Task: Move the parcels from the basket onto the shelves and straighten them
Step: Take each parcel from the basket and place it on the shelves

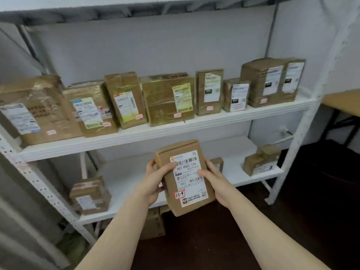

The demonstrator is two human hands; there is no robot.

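Holding the parcel upright, label outward
The left hand and right hand are clasping its long sides; the lower shelf is lying straight ahead.

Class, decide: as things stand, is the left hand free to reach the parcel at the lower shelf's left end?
Probably not yet: the left hand grips the held parcel with the right hand. Nothing stands before the shelf parcel, so letting go should suffice.
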